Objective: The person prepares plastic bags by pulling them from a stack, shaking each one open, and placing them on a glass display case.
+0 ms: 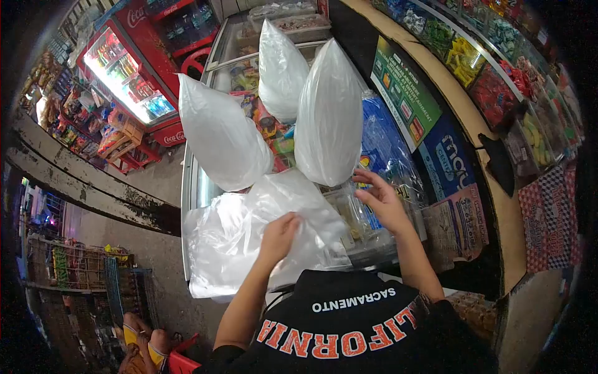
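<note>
My left hand (281, 232) is closed over the flat pile of clear plastic bags (230, 252) at the near end of the glass-topped freezer, its fingertips at a crease in the plastic. Whether it pinches a bag is hard to make out. To the right, my right hand (380, 198) has its fingers apart, holding nothing, close to the base of a filled white bag (330, 118). Beyond the pile stand two more filled white bags with pointed tops, one on the left (224, 137) and one farther back (281, 75).
Colourful packets lie under the freezer's glass, and plastic-wrapped blue packs (383, 137) are on its right side. A red drinks fridge (134, 68) stands at the back left. Sweets containers (467, 59) line the right. A seated person (146, 340) is at the lower left.
</note>
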Tool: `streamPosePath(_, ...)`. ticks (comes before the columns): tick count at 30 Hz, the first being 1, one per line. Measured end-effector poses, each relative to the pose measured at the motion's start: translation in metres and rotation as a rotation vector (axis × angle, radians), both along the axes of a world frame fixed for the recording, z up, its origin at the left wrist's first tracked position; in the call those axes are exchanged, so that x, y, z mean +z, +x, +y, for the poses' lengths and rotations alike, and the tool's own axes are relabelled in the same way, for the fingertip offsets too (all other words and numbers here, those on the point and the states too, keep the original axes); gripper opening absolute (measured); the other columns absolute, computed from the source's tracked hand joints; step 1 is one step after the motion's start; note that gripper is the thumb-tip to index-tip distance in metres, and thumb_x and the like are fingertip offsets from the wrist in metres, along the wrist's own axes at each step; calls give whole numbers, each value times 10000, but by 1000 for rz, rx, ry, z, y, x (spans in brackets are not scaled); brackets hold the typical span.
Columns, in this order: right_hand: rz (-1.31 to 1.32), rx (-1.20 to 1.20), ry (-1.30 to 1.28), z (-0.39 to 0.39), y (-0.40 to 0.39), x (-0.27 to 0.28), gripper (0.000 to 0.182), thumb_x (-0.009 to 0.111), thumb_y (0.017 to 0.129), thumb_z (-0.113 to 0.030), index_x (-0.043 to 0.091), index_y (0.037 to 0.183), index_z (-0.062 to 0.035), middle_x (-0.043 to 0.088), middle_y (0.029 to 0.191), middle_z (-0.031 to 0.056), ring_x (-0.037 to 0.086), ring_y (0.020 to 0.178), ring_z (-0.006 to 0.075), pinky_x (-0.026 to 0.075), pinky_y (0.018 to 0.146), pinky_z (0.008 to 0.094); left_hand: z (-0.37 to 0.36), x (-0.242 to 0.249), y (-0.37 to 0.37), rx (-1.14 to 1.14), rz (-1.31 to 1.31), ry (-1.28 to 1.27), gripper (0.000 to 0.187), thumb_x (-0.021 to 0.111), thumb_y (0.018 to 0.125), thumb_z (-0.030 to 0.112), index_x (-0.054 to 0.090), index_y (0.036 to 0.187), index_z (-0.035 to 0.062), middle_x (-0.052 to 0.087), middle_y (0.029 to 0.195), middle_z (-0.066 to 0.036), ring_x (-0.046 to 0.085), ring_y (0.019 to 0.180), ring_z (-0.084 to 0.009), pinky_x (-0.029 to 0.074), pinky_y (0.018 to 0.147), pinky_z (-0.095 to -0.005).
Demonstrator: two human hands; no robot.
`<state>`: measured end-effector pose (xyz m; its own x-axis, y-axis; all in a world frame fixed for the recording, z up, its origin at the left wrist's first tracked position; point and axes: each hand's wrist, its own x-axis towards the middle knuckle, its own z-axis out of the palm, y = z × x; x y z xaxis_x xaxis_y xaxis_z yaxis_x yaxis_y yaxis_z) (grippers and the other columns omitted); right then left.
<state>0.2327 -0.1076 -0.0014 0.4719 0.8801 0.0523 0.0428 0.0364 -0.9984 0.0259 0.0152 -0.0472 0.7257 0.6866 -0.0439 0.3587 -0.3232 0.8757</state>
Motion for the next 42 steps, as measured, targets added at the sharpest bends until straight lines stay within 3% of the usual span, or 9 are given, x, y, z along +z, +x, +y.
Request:
streamPosePath(4, -230, 127, 49, 4, -24, 35, 551, 625, 673, -202, 386, 1152, -70, 445, 1080, 101, 449, 935, 183, 358, 788, 294, 2, 50, -14, 242, -325, -381, 198, 406, 831, 150, 507, 883, -12, 510, 801, 18, 441, 717, -57, 354, 644, -188)
streamPosePath(11, -737, 224, 126, 31, -60, 58, 628, 679, 599, -247, 398, 1132, -71, 373, 1183, 100, 299, 1127, 278, 234, 917, 356, -3, 76, -23, 89, -387, -585, 238, 388, 836, 132, 463, 996, -26, 517, 905, -40, 469, 798, -76, 371, 715, -195)
streamPosePath(13, -827, 182, 233, 37, -61, 46, 431, 653, 635, -196, 494, 1005, -42, 491, 1038, 121, 424, 1013, 281, 327, 829, 336, -11, 81, -23, 187, -448, -565, 292, 422, 822, 169, 429, 1034, -32, 506, 945, -57, 466, 842, -96, 366, 741, -203)
streamPosePath(15, -452, 271, 62, 39, -63, 46, 226, 619, 675, -139, 552, 844, -5, 573, 802, 106, 552, 764, 204, 407, 653, 284, -14, 89, -22, 288, -510, -549, 364, 457, 808, 206, 394, 1071, -37, 495, 984, -74, 463, 886, -115, 362, 767, -211)
streamPosePath(18, -416, 158, 69, 41, -70, 51, 147, 601, 691, -108, 570, 781, 5, 566, 642, 89, 535, 550, 117, 404, 513, 241, -13, 112, -22, 29, -543, 25, 745, 687, 603, 247, 270, 1153, -33, 481, 1034, -129, 449, 990, -182, 358, 805, -243)
streamPosePath(23, -336, 61, 156, 39, -70, 52, 129, 581, 710, -86, 569, 784, 19, 544, 610, 83, 497, 529, 72, 385, 487, 212, -11, 110, -13, 124, -222, -109, 567, 657, 647, 108, 355, 1108, -26, 454, 1068, -122, 481, 924, -178, 399, 758, -275)
streamPosePath(25, -238, 22, 175, 37, -69, 51, 127, 578, 714, -84, 569, 778, 25, 536, 594, 80, 492, 524, 70, 379, 485, 199, -4, 107, -12, 209, -376, -578, 406, 606, 675, 35, 444, 1045, -14, 540, 954, -92, 534, 833, -148, 421, 715, -263)
streamPosePath(29, -337, -40, 207, 31, -68, 58, 149, 542, 741, -120, 551, 742, 28, 498, 576, 124, 467, 476, 160, 360, 465, 251, -15, 108, 1, 207, -659, -752, 343, 573, 717, 44, 458, 1037, -5, 509, 1019, -81, 496, 892, -124, 399, 757, -258)
streamPosePath(42, -505, -50, 261, 34, -74, 56, 152, 488, 772, -110, 560, 802, 20, 523, 632, 144, 513, 525, 235, 392, 488, 302, -31, 99, 41, 270, -781, -793, 285, 496, 799, 175, 471, 1005, -21, 529, 990, -122, 496, 905, -163, 384, 796, -280)
